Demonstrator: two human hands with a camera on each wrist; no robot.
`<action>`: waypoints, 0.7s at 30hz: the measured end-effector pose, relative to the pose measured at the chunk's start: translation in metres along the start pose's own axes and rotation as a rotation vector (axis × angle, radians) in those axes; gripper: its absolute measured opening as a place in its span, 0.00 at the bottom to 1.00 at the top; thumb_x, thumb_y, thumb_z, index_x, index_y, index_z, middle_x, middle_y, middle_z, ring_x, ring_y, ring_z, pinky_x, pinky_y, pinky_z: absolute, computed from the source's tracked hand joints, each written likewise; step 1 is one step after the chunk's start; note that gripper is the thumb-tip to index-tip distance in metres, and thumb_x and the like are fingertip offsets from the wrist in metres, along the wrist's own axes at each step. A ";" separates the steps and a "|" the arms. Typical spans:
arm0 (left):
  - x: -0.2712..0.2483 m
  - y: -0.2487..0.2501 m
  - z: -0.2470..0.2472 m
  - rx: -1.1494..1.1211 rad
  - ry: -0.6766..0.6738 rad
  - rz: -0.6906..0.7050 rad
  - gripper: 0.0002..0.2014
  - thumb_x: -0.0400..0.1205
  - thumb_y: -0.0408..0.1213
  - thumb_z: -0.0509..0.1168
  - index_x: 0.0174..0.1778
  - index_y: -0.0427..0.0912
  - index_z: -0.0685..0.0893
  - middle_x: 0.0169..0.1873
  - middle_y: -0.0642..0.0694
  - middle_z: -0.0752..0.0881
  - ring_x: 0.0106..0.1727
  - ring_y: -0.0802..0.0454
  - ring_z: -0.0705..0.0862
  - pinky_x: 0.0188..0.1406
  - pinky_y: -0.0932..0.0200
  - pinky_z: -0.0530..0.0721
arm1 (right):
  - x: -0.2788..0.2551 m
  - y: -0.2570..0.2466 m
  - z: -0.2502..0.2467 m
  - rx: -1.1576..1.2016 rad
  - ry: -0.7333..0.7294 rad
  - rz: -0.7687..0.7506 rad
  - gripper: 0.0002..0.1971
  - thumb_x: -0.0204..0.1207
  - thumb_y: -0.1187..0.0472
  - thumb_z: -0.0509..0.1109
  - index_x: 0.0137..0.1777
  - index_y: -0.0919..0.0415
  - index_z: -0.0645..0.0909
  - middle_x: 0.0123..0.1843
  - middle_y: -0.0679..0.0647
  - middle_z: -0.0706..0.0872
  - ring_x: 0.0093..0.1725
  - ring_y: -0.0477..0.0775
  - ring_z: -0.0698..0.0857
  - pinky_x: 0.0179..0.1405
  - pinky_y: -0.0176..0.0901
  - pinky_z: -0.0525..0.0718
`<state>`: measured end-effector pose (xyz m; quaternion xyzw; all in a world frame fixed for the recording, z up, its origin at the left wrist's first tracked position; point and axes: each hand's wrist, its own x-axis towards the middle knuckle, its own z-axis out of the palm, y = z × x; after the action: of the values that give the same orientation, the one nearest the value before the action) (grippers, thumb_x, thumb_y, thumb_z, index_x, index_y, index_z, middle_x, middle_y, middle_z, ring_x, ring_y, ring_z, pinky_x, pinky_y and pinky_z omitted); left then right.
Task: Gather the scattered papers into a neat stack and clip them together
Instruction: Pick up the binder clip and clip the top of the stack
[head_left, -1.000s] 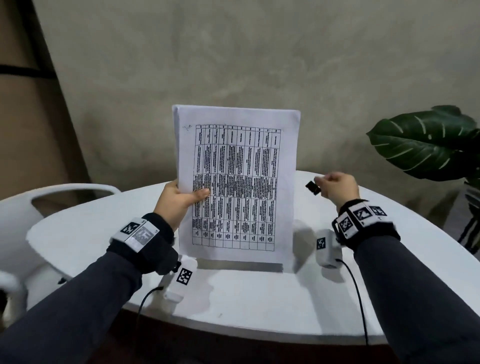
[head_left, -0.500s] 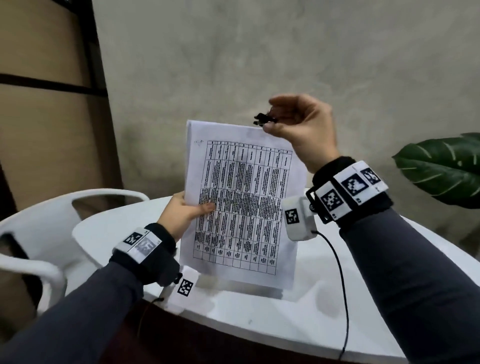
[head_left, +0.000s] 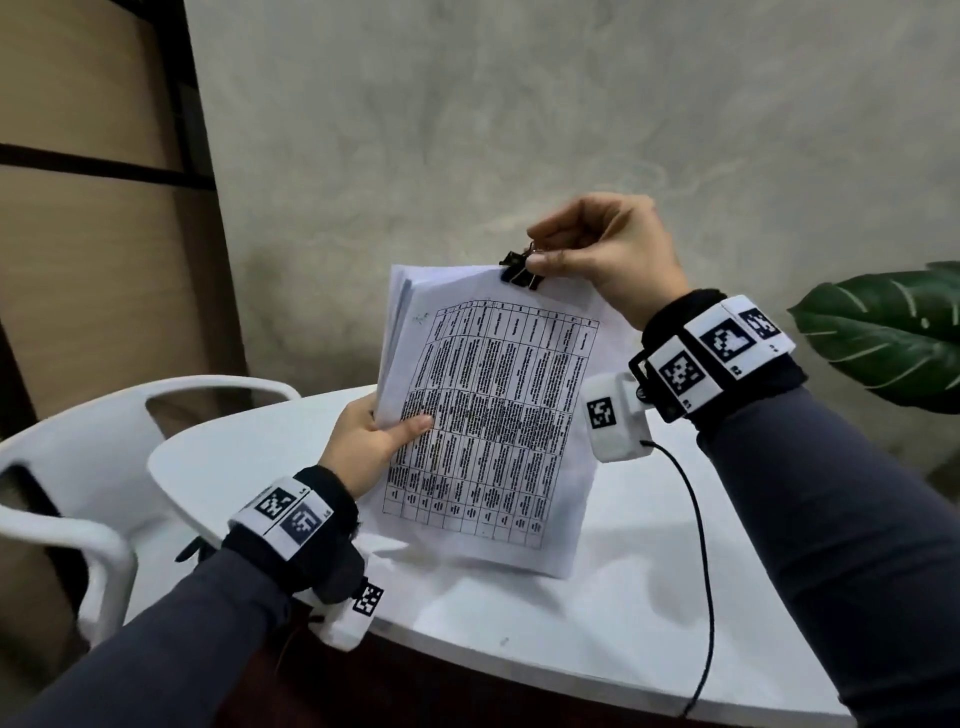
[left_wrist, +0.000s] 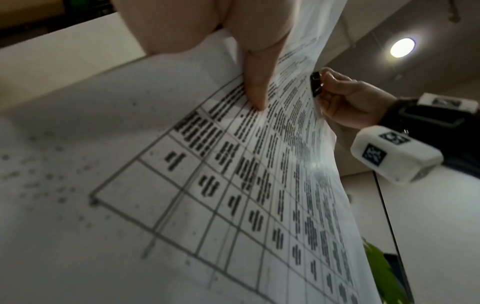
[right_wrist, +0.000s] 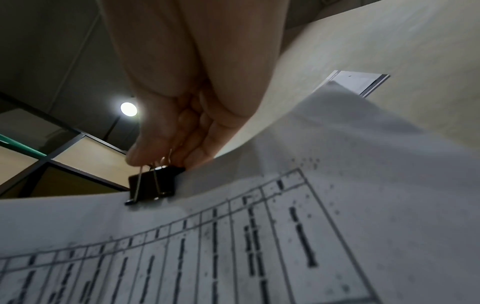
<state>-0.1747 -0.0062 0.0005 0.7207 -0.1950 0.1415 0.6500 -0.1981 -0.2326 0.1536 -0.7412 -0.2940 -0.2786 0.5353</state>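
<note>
At far left stands a white plastic chair (head_left: 78, 426), pulled up to the round white worktop (head_left: 519, 623). Our left hand (head_left: 363, 447) grips the stack of papers (head_left: 493, 415) by its left edge — thumb pressed flat on the printed table of the top sheet, fingers curled out of sight behind. The stack is held nearly upright and tilted, its lower edge just above or on the worktop; we cannot tell which. At the upper left corner the sheets fan apart a little. On the top edge sits the black binder clip (head_left: 521, 271), its body straddling the paper. Our right hand (head_left: 608, 249) pinches the clip's wire handles between thumb and curled fingers — seen close in the right wrist view. A large green leaf (head_left: 883, 343) shows at far right.
</note>
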 end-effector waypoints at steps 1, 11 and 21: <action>0.001 0.001 -0.001 0.013 0.008 0.013 0.06 0.76 0.28 0.71 0.41 0.44 0.84 0.45 0.35 0.87 0.52 0.38 0.86 0.58 0.44 0.83 | 0.002 -0.002 -0.001 0.001 -0.038 0.014 0.14 0.61 0.79 0.78 0.38 0.60 0.84 0.26 0.44 0.89 0.30 0.39 0.88 0.38 0.30 0.88; 0.004 0.006 0.003 -0.005 0.018 0.017 0.10 0.75 0.26 0.70 0.40 0.47 0.85 0.34 0.53 0.90 0.41 0.55 0.88 0.52 0.55 0.85 | 0.019 -0.008 -0.009 -0.026 -0.161 0.096 0.12 0.63 0.78 0.77 0.39 0.61 0.84 0.26 0.47 0.89 0.29 0.41 0.88 0.40 0.34 0.89; -0.002 0.008 0.007 -0.079 -0.032 -0.017 0.07 0.74 0.25 0.70 0.40 0.42 0.85 0.29 0.51 0.91 0.34 0.57 0.89 0.41 0.62 0.89 | 0.019 -0.008 -0.006 0.014 -0.145 0.104 0.16 0.47 0.61 0.81 0.37 0.60 0.85 0.27 0.48 0.90 0.30 0.42 0.89 0.41 0.35 0.89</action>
<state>-0.1806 -0.0134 0.0061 0.6982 -0.2045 0.1165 0.6761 -0.1920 -0.2340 0.1741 -0.7700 -0.2949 -0.1938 0.5316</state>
